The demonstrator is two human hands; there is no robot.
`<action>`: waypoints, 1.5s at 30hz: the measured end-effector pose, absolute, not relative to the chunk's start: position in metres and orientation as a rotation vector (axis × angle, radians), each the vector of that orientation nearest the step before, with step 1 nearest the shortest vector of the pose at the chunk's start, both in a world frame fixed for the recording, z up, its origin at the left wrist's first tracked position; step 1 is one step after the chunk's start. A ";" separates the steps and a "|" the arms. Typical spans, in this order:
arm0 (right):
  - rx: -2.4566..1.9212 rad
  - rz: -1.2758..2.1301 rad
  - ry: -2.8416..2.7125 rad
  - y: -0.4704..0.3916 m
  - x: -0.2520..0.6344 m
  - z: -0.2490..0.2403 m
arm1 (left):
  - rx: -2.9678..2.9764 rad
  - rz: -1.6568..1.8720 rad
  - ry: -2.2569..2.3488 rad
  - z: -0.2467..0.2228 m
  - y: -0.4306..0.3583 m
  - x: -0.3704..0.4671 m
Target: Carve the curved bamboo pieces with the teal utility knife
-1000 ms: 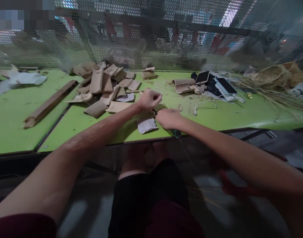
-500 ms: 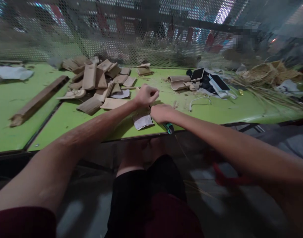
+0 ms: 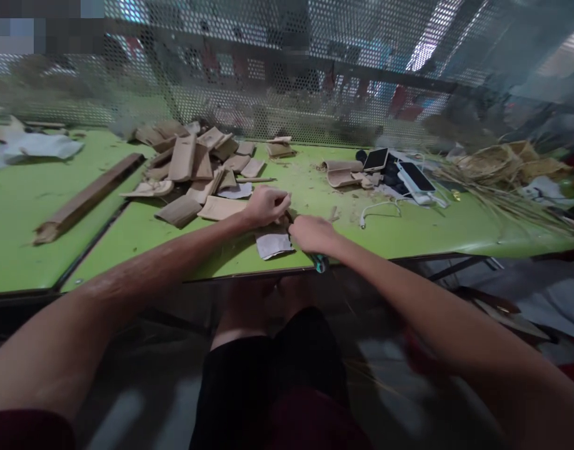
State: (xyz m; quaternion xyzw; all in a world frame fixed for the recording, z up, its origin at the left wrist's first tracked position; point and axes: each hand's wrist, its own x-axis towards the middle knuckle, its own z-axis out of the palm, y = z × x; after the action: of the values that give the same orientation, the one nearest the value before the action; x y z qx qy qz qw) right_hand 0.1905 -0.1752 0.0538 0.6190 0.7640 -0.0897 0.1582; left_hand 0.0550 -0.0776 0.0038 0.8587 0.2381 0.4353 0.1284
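My left hand point(image 3: 267, 207) is closed in a loose fist just above the table, close to my right hand; whatever its fingers pinch is hidden. My right hand point(image 3: 314, 234) is wrapped round a utility knife point(image 3: 320, 263), whose green and black handle end sticks out below the palm, near the table's front edge. Its front end is mostly covered by the fingers, and a small dark sliver shows between the two hands. Under them lies a creased piece of white paper point(image 3: 274, 245). A pale flat bamboo piece point(image 3: 221, 208) rests beside my left wrist.
A pile of split bamboo pieces point(image 3: 182, 157) is at the back left, with a long bamboo strip point(image 3: 90, 197) further left. Curved bamboo point(image 3: 342, 173), two phones point(image 3: 376, 159) and a white cable point(image 3: 381, 209) lie right. Behind stands a perforated metal screen point(image 3: 249, 100).
My left hand has shifted slightly left and toward me, still closed. My right hand keeps its grip on the utility knife and has barely moved. The view has tilted a little upward.
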 end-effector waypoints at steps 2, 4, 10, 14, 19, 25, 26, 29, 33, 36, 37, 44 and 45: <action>1.930 -0.312 2.156 -0.170 0.200 0.055 | 2.515 1.126 0.686 0.004 -0.076 0.049; 2.053 -0.369 2.156 -0.164 0.211 0.056 | 2.523 1.025 0.709 0.006 -0.071 0.042; 2.183 -0.442 2.261 -0.128 0.245 0.061 | 2.613 0.792 0.753 0.018 -0.046 0.021; 2.184 -0.370 2.324 -0.097 0.251 0.062 | 2.726 0.644 0.627 0.016 -0.044 0.019; 2.138 -0.480 2.483 -0.070 0.238 0.058 | 2.691 0.528 0.622 0.012 -0.050 0.019; 2.189 -0.434 2.603 -0.061 0.233 0.039 | 2.538 0.728 0.756 0.014 -0.051 0.014; 2.180 -0.466 2.621 -0.061 0.234 0.036 | 2.498 0.753 0.770 0.014 -0.051 0.013; 2.126 -0.588 2.756 -0.062 0.239 0.030 | 2.380 0.797 0.824 0.014 -0.050 0.014; 2.039 -0.726 3.066 -0.067 0.244 0.035 | 2.258 0.922 0.934 0.013 -0.051 0.016; 1.858 -0.912 3.131 -0.074 0.242 0.042 | 2.197 0.989 1.012 0.013 -0.052 0.018; 1.802 -0.961 3.122 -0.076 0.241 0.044 | 2.173 0.994 1.035 0.013 -0.052 0.018; 1.816 -1.122 3.032 -0.085 0.238 0.048 | 2.044 0.919 1.063 0.016 -0.052 0.022; 1.824 -1.140 3.014 -0.084 0.238 0.047 | 2.052 0.911 1.056 0.016 -0.052 0.022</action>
State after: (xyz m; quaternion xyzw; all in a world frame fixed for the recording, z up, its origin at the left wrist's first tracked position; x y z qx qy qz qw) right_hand 0.2383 -0.0844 0.0472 0.4733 0.7822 -0.2958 -0.2767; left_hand 0.0220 -0.0520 0.0163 0.7824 0.4025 0.3474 0.3244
